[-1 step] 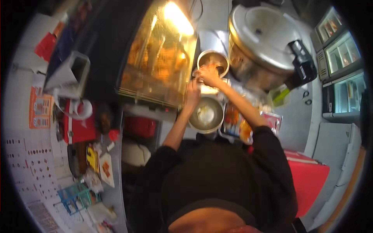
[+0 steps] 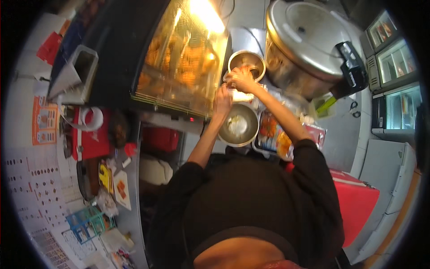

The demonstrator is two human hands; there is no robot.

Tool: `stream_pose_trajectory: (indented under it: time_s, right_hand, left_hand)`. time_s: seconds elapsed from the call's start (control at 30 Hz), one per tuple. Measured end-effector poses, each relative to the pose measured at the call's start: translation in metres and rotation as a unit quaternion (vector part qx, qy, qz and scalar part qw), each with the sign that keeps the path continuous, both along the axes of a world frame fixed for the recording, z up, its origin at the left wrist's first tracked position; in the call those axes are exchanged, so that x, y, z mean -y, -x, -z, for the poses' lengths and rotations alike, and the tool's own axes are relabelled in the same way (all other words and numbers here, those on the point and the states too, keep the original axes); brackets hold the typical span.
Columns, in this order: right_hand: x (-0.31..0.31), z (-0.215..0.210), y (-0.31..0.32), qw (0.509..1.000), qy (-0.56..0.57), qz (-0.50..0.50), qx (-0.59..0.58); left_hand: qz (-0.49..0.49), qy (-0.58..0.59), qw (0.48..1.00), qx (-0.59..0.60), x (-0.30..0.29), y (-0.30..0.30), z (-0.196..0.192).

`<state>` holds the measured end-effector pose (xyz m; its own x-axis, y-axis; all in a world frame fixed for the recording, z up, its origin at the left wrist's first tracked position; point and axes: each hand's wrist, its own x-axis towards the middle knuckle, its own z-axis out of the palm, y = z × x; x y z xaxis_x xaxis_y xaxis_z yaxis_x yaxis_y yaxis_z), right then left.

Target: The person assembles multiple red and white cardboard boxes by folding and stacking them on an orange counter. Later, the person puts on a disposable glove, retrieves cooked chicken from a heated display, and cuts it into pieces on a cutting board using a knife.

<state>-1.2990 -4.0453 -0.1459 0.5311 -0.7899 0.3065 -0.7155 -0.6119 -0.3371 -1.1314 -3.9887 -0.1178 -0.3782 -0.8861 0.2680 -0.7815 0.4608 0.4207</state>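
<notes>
Both of my hands meet at the near left rim of a metal bowl (image 2: pixel 247 55), with the fingers drawn together. My right hand (image 2: pixel 242 80) reaches partly over that rim, its fingers bent. My left hand (image 2: pixel 222 99) comes up just left of it, fingertips close to the right hand's. What lies between the fingers is too small and blurred to name. Something reddish shows inside the far bowl, partly hidden by my right hand. Nearer to me is a second metal bowl (image 2: pixel 239 124) with a little pale stuff at its bottom. A whitish item (image 2: pixel 242 95) sits between the bowls.
A lit glass display case (image 2: pixel 179 67) with browned food stands close on the left. At the right is a big lidded metal pot (image 2: pixel 309 40) with a black handle. Trays of orange food (image 2: pixel 269 127) lie beside the near bowl. Scissors (image 2: pixel 354 109) rest farther right.
The whole view has shifted slightly. My hands stay together at the far bowl, with only a small change in the fingers.
</notes>
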Motion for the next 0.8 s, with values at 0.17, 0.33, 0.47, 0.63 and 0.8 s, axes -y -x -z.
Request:
stream_pose_trajectory:
  time_s: [0.17, 0.33, 0.47, 0.63, 0.8]
  right_hand:
    - [-0.023, -0.046, -0.007, 0.987, 0.027, 0.02, -0.158]
    - [-0.033, -0.062, -0.009, 0.99, 0.048, 0.006, -0.13]
    - [-0.022, -0.057, -0.006, 0.99, -0.065, -0.059, -0.107]
    - [-0.013, -0.035, -0.001, 0.998, -0.013, -0.037, -0.048]
    - [-0.019, -0.047, -0.005, 0.995, -0.078, -0.061, 0.034]
  left_hand:
    - [-0.015, 0.019, 0.996, 0.088, -0.007, -0.013, 0.01]
    - [-0.003, 0.016, 1.0, 0.026, 0.003, -0.011, 0.005]
    - [0.017, 0.024, 0.999, 0.026, 0.006, -0.006, -0.015]
    - [-0.014, 0.013, 0.998, 0.061, 0.001, -0.017, 0.002]
    - [-0.019, 0.041, 0.999, 0.014, 0.001, -0.021, 0.015]
